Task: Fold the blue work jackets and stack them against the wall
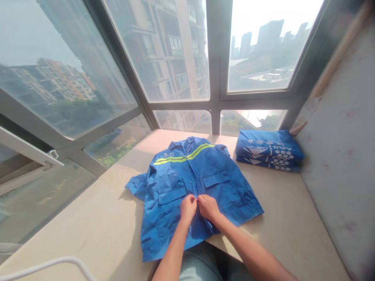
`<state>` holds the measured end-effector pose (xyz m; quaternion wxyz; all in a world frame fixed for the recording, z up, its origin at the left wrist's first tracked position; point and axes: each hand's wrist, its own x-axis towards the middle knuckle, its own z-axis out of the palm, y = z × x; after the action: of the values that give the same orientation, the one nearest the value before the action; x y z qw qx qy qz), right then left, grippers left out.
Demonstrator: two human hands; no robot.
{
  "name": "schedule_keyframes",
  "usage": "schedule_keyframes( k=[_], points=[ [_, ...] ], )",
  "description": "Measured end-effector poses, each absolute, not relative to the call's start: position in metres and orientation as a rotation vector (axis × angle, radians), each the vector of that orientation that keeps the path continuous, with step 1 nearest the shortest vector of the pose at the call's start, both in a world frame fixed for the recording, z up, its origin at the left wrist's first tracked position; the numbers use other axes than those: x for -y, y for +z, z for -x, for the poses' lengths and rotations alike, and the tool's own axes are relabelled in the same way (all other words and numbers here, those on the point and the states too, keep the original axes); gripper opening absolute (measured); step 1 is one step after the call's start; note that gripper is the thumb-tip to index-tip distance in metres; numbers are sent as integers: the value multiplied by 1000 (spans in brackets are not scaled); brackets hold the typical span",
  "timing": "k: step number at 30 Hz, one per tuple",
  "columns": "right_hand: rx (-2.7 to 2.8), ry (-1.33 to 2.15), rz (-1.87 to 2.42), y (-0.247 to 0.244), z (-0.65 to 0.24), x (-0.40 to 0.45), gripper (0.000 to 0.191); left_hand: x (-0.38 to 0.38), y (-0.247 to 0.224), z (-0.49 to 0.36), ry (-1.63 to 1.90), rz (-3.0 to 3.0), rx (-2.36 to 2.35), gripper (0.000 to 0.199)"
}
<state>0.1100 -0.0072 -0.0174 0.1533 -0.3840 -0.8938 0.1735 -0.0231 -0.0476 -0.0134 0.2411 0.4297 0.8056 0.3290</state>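
A blue work jacket (172, 179) with yellow-green reflective stripes lies spread face up, its collar toward the windows and its hem toward me. My left hand (189, 206) pinches the jacket's front edge at the lower middle. Close beside it, almost touching, my right hand (207, 206) pinches the other front edge. The fingertips of both meet at the front opening below the two flap pockets. Whether a button sits between them is hidden. Above the hands the front edges lie together; below them the opening parts slightly near the hem.
Folded blue garments with white print (269, 150) are stacked at the back right of the pale tabletop (96, 218). Windows (181, 50) rise behind and to the left, and a patterned wall (345, 156) bounds the right. A white cable (58, 260) curves at the lower left.
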Motion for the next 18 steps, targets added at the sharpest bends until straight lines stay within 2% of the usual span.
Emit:
schedule_keyframes(
  k=[4,13,18],
  points=[
    [2482,511,1035,-28,-109,6,24,47,-13,21,919,-1097,-2230,7],
    [2336,712,1028,-32,-113,1,23,48,-24,20,1107,-835,-2015,26],
    [2292,877,1134,-27,-114,-1,18,49,-25,19,1154,-810,-1965,30]
  ],
)
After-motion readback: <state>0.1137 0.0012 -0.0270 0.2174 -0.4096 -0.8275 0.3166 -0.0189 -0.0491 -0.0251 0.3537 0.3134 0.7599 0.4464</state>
